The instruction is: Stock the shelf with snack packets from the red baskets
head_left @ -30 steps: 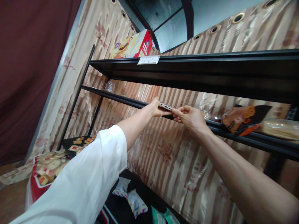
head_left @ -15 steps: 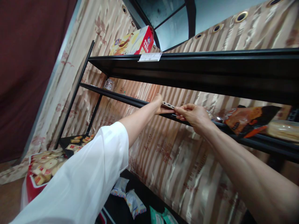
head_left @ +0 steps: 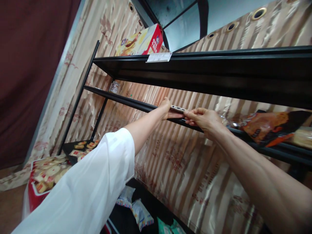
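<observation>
My left hand (head_left: pixel 166 109) reaches to the middle shelf (head_left: pixel 126 101), palm up and thumb raised. Its fingers lie beneath a thin, flat, light-coloured device (head_left: pixel 177 108) with small port openings along its near edge, supporting it. My right hand (head_left: pixel 203 120) pinches the right end of that device between thumb and fingers. What kind of device it is I cannot make out, since only its edge shows. To the right of my right hand, an orange and black snack bag (head_left: pixel 270 126) hangs over the shelf edge.
The upper shelf (head_left: pixel 219 53) carries a red and yellow box (head_left: pixel 140 42) and a white label (head_left: pixel 159 57). A clear jar (head_left: pixel 114 87) stands at left. Below are a red tub of wrapped snacks (head_left: pixel 50 174), white-blue packets (head_left: pixel 141 214) and green packets (head_left: pixel 168 226).
The view has shifted slightly, so the snack bag appears farther right. Both hands keep their hold on the device, its ported edge showing a little more clearly.
</observation>
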`<state>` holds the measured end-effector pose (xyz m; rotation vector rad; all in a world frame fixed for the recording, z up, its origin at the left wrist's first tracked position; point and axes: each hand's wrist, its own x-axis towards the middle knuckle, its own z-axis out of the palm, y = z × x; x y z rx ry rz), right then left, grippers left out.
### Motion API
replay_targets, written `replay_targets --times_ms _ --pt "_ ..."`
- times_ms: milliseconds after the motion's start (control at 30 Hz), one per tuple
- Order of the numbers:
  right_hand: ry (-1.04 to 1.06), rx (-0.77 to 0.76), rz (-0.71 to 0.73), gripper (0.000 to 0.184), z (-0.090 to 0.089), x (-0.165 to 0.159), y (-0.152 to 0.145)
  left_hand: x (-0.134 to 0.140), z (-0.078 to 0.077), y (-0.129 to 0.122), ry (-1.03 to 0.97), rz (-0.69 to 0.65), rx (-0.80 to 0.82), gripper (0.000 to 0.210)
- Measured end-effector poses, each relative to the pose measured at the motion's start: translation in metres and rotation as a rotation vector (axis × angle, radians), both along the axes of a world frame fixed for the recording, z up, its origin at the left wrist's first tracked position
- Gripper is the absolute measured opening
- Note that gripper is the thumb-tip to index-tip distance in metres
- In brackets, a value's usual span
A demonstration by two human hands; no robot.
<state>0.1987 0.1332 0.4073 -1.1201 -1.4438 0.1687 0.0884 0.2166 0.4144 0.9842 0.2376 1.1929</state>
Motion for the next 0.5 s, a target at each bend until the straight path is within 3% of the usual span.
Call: replay_targets --times_ms 267,500 --pt "0.085 -0.05 -0.001 0.021 -0.002 -0.003 -0.003 -0.005 -0.008 -0.004 -0.03 0.017 0.03 0.061" --pt "0.184 -0.161 0.016 0.024 -0.004 -0.011 -0.01 -0.008 -0.029 -0.02 0.026 0.229 0.118 0.05"
